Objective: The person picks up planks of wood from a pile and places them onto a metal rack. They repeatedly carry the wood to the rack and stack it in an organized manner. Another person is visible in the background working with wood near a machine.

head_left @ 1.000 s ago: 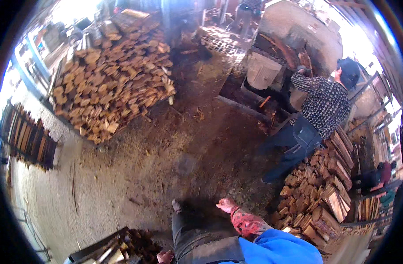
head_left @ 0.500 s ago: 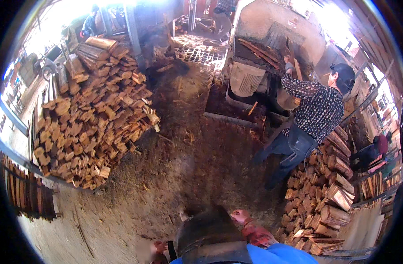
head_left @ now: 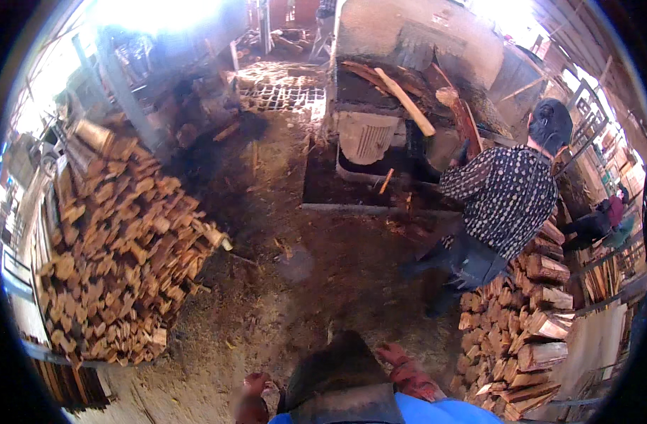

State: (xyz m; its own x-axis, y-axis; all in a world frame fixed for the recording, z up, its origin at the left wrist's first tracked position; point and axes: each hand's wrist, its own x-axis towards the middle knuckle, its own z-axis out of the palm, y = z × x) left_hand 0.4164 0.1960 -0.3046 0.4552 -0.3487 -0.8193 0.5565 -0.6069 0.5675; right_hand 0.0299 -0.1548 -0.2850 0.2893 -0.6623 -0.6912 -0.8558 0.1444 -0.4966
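Note:
Low in the picture, to the left of the dark cloth (head_left: 341, 378) at my front, is my left hand (head_left: 256, 386). Its fingers look loosely bent and apart, with nothing seen in them. On the other side of that cloth, my right hand (head_left: 389, 354) sticks out of a reddish patterned sleeve (head_left: 414, 379). It too looks loosely open, touching no object, though its fingers are small and blurred. Nearest to it on the right is a stack of split firewood (head_left: 510, 343). Bare dirt floor (head_left: 295, 311) lies ahead of both hands.
A co-worker (head_left: 507, 198) in a dotted shirt and dark cap bends at a large machine (head_left: 369, 138). Across its top lie a pale split log (head_left: 406, 101) and dark slabs (head_left: 369, 74). Left stands a tall firewood pile (head_left: 118, 254); behind it, a metal post (head_left: 129, 95).
The surroundings have shifted left in the picture, and the left pile also sits lower. The co-worker's arm has come down from the machine's top, where a pale split log now lies slanted.

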